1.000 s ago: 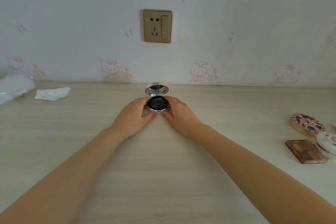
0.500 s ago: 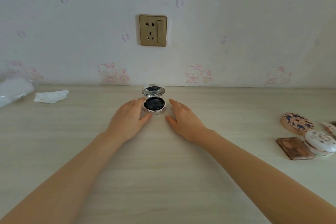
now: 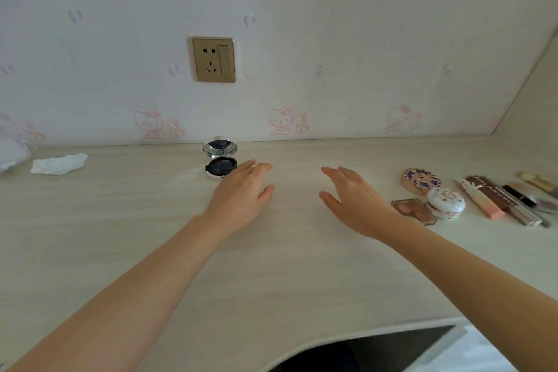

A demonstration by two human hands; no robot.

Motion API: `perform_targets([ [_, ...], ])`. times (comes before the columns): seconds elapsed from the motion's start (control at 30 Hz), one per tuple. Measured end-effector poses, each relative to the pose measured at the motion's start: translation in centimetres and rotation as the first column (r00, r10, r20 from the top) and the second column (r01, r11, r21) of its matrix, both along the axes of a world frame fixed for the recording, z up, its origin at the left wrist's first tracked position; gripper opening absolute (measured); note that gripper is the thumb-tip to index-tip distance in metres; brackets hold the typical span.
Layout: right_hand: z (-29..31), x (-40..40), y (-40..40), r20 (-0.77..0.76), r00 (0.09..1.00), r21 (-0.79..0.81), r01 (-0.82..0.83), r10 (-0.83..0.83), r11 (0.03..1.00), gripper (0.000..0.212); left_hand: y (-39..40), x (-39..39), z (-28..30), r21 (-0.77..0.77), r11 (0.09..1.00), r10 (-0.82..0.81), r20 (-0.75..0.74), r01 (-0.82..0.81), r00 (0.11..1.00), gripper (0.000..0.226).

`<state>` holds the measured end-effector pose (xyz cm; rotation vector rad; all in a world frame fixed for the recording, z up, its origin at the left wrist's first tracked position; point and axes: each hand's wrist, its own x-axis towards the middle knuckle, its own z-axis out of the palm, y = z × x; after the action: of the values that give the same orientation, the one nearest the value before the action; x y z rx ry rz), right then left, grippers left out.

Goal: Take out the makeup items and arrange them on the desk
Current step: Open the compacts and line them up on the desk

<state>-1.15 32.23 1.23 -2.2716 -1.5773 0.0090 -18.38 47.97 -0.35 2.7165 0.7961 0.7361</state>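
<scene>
While both hands hover palm-down with fingers loosely spread and holding nothing, the left hand [image 3: 241, 193] sits just beside the open compact [image 3: 220, 160], which stands on the bench [image 3: 271, 275] near the wall, lid up. Farther right, the right hand [image 3: 356, 202] is near a brown palette [image 3: 413, 211], two round cases [image 3: 421, 180] [image 3: 446, 204] and a row of tubes [image 3: 486, 201]. A crumpled tissue [image 3: 59, 164] lies far left.

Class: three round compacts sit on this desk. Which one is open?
The silver-rimmed round compact with the dark cushion, near the wall below the socket, with its lid raised. The floral-lidded tan compact and white domed compact at the right are closed.
</scene>
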Motion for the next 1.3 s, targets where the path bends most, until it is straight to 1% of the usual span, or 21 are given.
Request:
perform_targets([
  [0.17,0.8,3.8,-4.4,0.043,0.994,-0.024,0.098,-0.097,0.995,0.054,-3.7,4.7,-0.4,-0.057,0.994,-0.095,-0.039,0.092,0.995,0.044],
  [0.27,1.0,6.5,-6.3,0.031,0.985,-0.033,0.169,-0.168,0.985,0.052,-5.6,7.5,-0.8,-0.091,0.986,-0.147,-0.069,0.14,0.987,0.043],
  [0.4,1.9,10.4,-7.9,0.009,0.962,-0.015,0.272,-0.272,0.962,0.045,-7.9,11.4,-1.1,-0.152,0.966,-0.22,-0.048,0.21,0.974,0.041],
  [0.47,2.2,12.4,-8.6,-0.024,0.948,-0.034,0.318,-0.319,0.948,0.042,-9.0,13.4,-1.4,-0.19,0.951,-0.254,-0.031,0.244,0.967,0.04],
  [0.53,2.2,14.4,-9.1,-0.019,0.938,-0.067,0.345,-0.347,0.936,0.041,-9.8,15.4,-1.8,-0.226,0.939,-0.27,-0.023,0.258,0.963,0.04],
  [0.63,2.0,16.7,-9.4,-0.013,0.924,-0.129,0.378,-0.383,0.917,0.045,-10.4,18.1,-2.0,-0.296,0.92,-0.272,-0.015,0.256,0.962,0.041],
  [0.8,1.7,19.1,-8.5,0.048,0.922,-0.222,0.386,-0.385,0.896,0.044,-10.6,22.0,-2.1,-0.391,0.89,-0.248,0.018,0.235,0.969,0.042],
  [0.87,1.4,19.5,-7.9,0.088,0.924,-0.25,0.382,-0.372,0.89,0.042,-10.5,23.3,-2.0,-0.418,0.883,-0.225,0.02,0.212,0.974,0.046],
  [0.93,1.1,19.8,-7.2,0.132,0.925,-0.273,0.38,-0.357,0.884,0.043,-10.3,24.5,-1.8,-0.439,0.88,-0.205,-0.012,0.178,0.979,0.052],
  [1.03,0.8,20.6,-6.4,0.197,0.919,-0.305,0.388,-0.341,0.869,0.044,-10.4,26.1,-1.6,-0.429,0.896,-0.174,-0.109,0.112,0.979,0.059],
  [1.1,0.5,21.2,-6.1,0.239,0.912,-0.323,0.4,-0.335,0.858,0.044,-10.7,26.8,-1.7,-0.384,0.919,-0.172,-0.195,0.086,0.966,0.063],
  [1.17,0.4,21.5,-5.8,0.249,0.916,-0.346,0.388,-0.315,0.854,0.048,-11.1,27.3,-1.9,-0.339,0.938,-0.17,-0.26,0.075,0.951,0.064],
  [1.23,0.4,21.4,-5.6,0.252,0.919,-0.352,0.379,-0.303,0.856,0.049,-11.2,27.7,-2.0,-0.333,0.941,-0.159,-0.266,0.065,0.951,0.062],
  [1.3,0.5,21.3,-5.5,0.246,0.919,-0.349,0.38,-0.307,0.857,0.049,-11.2,27.9,-2.0,-0.356,0.933,-0.149,-0.239,0.057,0.96,0.057],
])
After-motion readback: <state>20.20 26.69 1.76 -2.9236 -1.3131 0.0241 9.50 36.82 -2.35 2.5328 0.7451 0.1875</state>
